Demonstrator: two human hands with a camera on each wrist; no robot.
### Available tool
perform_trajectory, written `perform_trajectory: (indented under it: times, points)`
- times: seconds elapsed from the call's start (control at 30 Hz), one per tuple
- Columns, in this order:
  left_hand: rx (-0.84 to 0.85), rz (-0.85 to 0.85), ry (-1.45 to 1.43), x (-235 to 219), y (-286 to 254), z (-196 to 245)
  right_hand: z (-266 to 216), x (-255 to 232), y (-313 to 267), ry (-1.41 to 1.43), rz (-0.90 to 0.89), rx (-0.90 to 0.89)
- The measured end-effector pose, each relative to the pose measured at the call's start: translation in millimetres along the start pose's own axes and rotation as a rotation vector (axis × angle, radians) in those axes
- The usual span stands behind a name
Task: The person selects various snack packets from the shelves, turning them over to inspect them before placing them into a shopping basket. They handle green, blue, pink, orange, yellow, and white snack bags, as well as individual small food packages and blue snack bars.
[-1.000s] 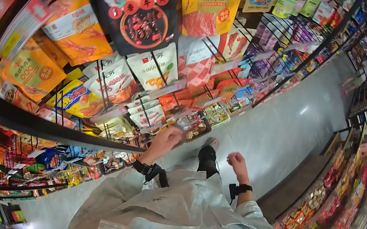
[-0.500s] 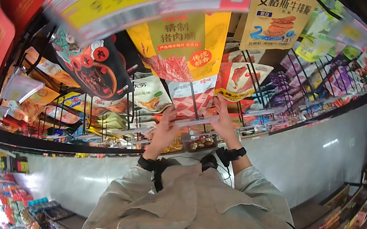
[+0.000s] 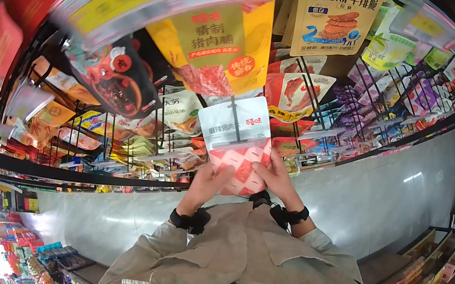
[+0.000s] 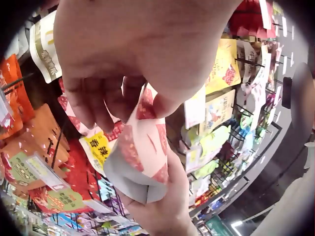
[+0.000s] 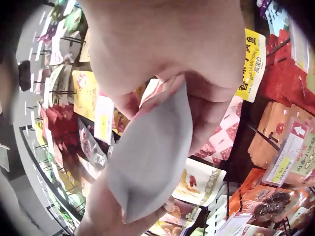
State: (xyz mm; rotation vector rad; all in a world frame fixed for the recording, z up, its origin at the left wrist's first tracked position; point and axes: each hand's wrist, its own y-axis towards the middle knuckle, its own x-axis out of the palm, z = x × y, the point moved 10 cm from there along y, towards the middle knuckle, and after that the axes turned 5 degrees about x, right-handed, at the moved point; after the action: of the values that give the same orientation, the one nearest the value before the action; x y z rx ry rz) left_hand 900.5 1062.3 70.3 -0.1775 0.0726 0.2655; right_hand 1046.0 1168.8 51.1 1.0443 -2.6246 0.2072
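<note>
A white pouch with a red-and-pink checked lower half stands in front of the body in the head view. My left hand grips its lower left side, thumb on the front. At the lower right side my right hand pinches it, thumb likewise on the front. A black display peg overlaps the pouch's upper half. The left wrist view shows the pouch's checked face bowed between both hands. Its plain grey bottom faces the right wrist camera.
Behind the pouch, pegs carry many hanging snack bags, among them a yellow bag and a black bag. A large price tag juts out at upper left. Low shelves stand across the grey aisle floor.
One second ago both hands were apart and held nothing. They then reached the checked pouch among the hanging bags. Since then the pouch has come nearer the body, now gripped by both hands.
</note>
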Motion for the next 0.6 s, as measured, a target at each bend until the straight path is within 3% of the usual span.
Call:
perform_trajectory:
  times: [0.2, 0.23, 0.33, 0.47, 0.5, 0.6]
  points:
    - [0.054, -0.061, -0.195, 23.5, -50.4, -0.9, -16.2, 21.1, -64.8, 0.006, 0.095, 0.029]
    - [0.052, -0.124, -0.09, 24.5, -60.5, 0.2, -14.2, 23.5, -78.7, 0.007, 0.121, 0.057]
    - [0.054, -0.232, 0.044, 29.6, -87.7, -21.4, 2.8, 32.1, -122.2, -0.03, 0.218, 0.136]
    - [0.004, -0.256, -0.117, 43.9, -129.5, -56.3, 20.4, 47.1, -190.7, -0.119, 0.362, 0.275]
    - [-0.134, -0.347, -0.045, 47.9, -145.7, -67.6, 22.7, 52.4, -207.6, -0.123, 0.382, 0.3]
    - [-0.054, -0.339, -0.165, 61.0, -177.8, -81.9, 22.4, 73.3, -240.6, -0.117, 0.353, 0.341]
